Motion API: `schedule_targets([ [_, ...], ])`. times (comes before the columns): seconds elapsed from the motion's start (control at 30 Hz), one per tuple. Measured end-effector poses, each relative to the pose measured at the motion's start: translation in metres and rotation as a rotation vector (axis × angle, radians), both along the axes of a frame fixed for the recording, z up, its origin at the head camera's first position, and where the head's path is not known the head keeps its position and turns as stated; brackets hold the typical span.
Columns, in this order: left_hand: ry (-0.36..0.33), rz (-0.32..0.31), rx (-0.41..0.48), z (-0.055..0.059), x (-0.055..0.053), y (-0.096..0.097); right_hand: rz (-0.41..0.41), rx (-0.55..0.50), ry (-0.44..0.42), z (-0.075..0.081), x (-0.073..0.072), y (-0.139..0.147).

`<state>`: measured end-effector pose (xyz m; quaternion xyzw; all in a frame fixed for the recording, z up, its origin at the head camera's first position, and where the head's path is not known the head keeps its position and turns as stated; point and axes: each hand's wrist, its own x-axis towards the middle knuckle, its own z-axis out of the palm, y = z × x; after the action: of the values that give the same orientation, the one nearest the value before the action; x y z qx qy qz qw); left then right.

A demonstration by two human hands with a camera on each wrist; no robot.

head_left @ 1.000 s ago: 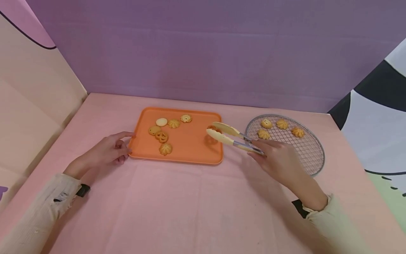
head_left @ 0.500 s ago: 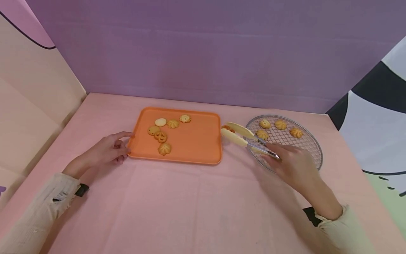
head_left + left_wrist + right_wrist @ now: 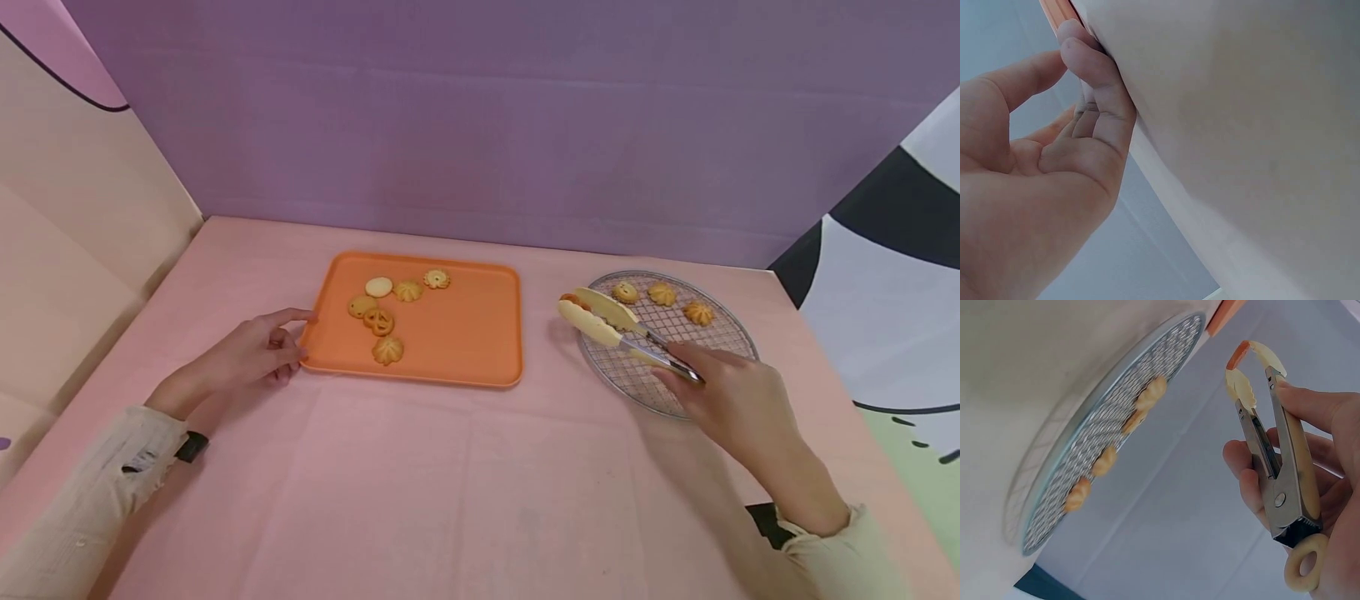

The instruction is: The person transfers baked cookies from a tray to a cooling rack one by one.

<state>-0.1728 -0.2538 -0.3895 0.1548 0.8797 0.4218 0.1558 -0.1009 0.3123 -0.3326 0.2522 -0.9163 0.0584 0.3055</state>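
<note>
My right hand point(image 3: 738, 408) grips a pair of tongs point(image 3: 1282, 462) with cream tips and metal arms. Between the tips is a reddish-brown cookie point(image 3: 1238, 355), raised over the left rim of the round wire rack point(image 3: 637, 379). My left hand point(image 3: 251, 358) rests at the left edge of an orange tray point(image 3: 457, 350), its index finger reaching straight to the rim and the thumb near the front corner. On the tray lie a pretzel-shaped cookie point(image 3: 378, 322), a pale round cookie point(image 3: 378, 287), a swirled cookie point(image 3: 387, 350) and several others.
Behind the tongs, a pale cookie point(image 3: 626, 292) and two golden swirled cookies point(image 3: 662, 293) lie along the back of the rack; another is partly hidden. Pink cloth point(image 3: 450, 483) covers the table. A purple wall panel point(image 3: 480, 125) stands behind it.
My right hand has carried the tongs and the cookie rightward, from above the tray's right side to the rack's left rim. The left hand has stayed at the tray's edge.
</note>
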Motion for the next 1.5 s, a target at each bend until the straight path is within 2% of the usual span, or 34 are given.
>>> schedule_targets([
  [0.47, 0.007, 0.001, -0.008, 0.003, 0.0, 0.002, -0.083, -0.034, 0.036, -0.008, 0.016, 0.038],
  [0.77, 0.013, -0.006, 0.001, 0.001, 0.0, 0.001, -0.194, -0.019, -0.025, -0.01, 0.027, 0.066],
  [0.93, 0.006, -0.003, 0.008, 0.0, 0.0, 0.0, -0.223, -0.021, -0.03, -0.013, 0.031, 0.078],
  [1.17, -0.004, 0.002, 0.011, 0.002, 0.001, 0.001, -0.279, 0.004, -0.134, -0.017, 0.027, 0.083],
  [1.5, 0.008, 0.001, -0.004, 0.002, 0.0, 0.002, -0.272, 0.041, -0.129, -0.018, 0.017, 0.085],
])
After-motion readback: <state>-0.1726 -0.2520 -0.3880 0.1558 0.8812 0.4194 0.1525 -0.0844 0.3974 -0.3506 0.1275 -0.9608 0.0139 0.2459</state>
